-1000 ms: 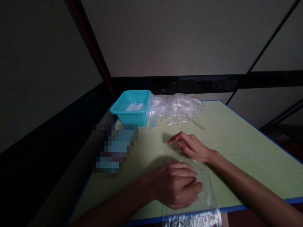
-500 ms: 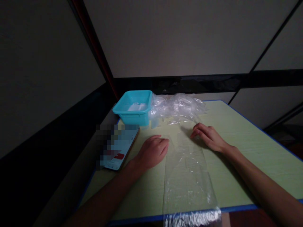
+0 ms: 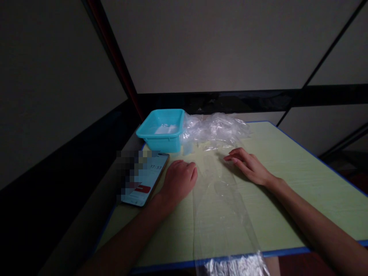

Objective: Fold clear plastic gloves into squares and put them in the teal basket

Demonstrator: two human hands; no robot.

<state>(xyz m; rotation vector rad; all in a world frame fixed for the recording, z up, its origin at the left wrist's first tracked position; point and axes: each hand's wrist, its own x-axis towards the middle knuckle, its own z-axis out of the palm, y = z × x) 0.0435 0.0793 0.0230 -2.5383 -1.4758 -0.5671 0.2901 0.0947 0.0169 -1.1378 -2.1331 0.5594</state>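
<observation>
A thin, clear plastic bag (image 3: 221, 222) lies lengthwise on the table, its crinkled near end hanging over the front edge. My left hand (image 3: 180, 178) is closed at the bag's upper left edge, its fingers curled under; the hold itself is mostly hidden. To the right of the bag's far end, my right hand (image 3: 248, 165) rests with thumb and fingers apart and nothing visible between them.
A turquoise plastic basin (image 3: 163, 143) with pale plastic inside stands at the back left. Beside it lies a heap of crumpled clear plastic (image 3: 220, 128). A phone (image 3: 140, 189) with a lit screen lies left of my left hand. The yellow-green table (image 3: 301, 191) has a blue edge.
My left hand has shifted left, and the bag's upper left side has come along with it. My right hand has moved slightly left, its fingers straighter than before.
</observation>
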